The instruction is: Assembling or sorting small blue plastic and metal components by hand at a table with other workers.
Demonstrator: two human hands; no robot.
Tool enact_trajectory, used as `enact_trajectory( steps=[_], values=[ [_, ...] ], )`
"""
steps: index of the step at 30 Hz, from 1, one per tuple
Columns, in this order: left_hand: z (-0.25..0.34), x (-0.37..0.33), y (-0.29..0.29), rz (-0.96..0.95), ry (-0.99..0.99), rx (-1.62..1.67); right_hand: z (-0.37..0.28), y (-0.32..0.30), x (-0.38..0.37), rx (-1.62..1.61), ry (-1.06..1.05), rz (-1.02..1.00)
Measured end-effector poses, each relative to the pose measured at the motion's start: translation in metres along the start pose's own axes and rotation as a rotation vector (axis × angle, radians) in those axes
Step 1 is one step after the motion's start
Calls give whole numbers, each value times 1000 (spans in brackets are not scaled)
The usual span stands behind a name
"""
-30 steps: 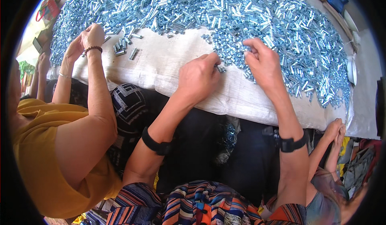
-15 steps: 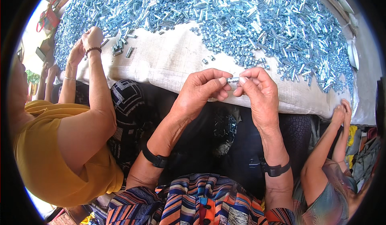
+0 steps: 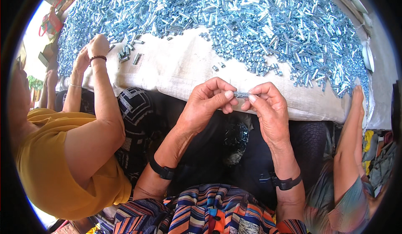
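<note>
While there's a mountain of shiny stuff on the table, these two hands are only busy with one piece, a slim silvery metal tube [image 3: 241,94]. Left hand [image 3: 205,102] has one end pinched between thumb and fingers, right hand [image 3: 270,112] has the other end pinched the same way, so it sits pretty much level between them, over the near edge of the woven cloth [image 3: 176,62]. Can't tell if it's one part or two pushed together, too small, so no clue whether this one counts as done.

As for what's left, I'd say loads. The heap of loose metal pieces [image 3: 188,8] covers the far side of the cloth, long tubes mixed with short nut-like bits, and a couple of those short bits [image 3: 218,66] lie apart, nearer the hands. There's a little cluster of tubes [image 3: 124,56] off to the left, beside a co-worker's hands [image 3: 99,46], but whether those are finished, no idea. Down between the knees is a clear plastic bag [image 3: 236,140] with something shiny in it, maybe finished ones, maybe not, honestly can't count them from this view.
</note>
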State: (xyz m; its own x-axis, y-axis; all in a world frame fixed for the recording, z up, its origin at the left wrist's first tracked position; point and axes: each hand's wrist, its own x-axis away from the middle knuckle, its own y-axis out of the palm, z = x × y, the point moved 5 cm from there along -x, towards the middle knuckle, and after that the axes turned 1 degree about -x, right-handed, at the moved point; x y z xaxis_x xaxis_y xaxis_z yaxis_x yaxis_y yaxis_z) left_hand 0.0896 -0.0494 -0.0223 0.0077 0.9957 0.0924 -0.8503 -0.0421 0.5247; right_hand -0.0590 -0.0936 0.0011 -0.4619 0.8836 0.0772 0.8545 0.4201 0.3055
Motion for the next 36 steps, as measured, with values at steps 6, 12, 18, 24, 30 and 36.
enact_trajectory(
  steps=[6, 12, 18, 24, 30, 36],
  values=[
    [-7, 2, -6, -61, -7, 200, 9, 8, 4, -234, 68, -52],
    [-10, 4, -9, -58, -8, 245, 13, 8, 5, -151, 32, -41],
    [-12, 6, -8, -41, -34, 229, 16, 7, 8, -101, 17, -56],
    [-8, 6, -6, -9, -72, 124, 22, 3, 12, -213, 48, -44],
    [-11, 8, -3, -88, -139, 275, 26, 7, 15, -370, 132, -77],
    [-16, 12, -1, 25, -125, 194, 20, 1, 18, -11, 5, -78]
  ],
)
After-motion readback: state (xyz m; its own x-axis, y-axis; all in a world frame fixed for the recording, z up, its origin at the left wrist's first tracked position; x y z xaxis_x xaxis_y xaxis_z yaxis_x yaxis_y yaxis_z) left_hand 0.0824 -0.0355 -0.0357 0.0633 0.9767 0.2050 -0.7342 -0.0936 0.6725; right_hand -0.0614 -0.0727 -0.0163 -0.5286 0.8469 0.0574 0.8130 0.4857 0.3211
